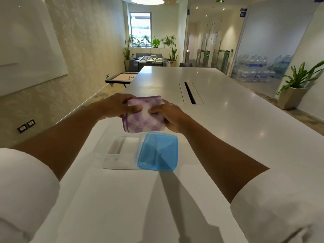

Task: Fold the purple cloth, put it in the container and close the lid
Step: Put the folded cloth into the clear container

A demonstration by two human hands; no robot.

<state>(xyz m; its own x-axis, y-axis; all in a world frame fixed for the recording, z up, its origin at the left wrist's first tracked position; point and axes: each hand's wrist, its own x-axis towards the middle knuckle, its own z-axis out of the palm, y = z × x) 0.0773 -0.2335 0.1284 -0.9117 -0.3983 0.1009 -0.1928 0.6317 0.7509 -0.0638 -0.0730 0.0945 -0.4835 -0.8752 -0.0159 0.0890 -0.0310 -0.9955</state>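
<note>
Purple-and-white cloth (144, 114), soft, light and folded to a small limp pad, is pinched at its side edges in the grip of both the left hand (114, 106) and right hand (172, 117) above the white surface (228, 120), just beyond the open clear container (121, 152) and blue lid (157, 151).

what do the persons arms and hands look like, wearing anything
Both arms wear loose white sleeves pushed up to about the elbow, the left sleeve and the right sleeve, so the forearms are bare. The left hand and right hand are bare too: no gloves, rings, watch or bracelets show.
</note>
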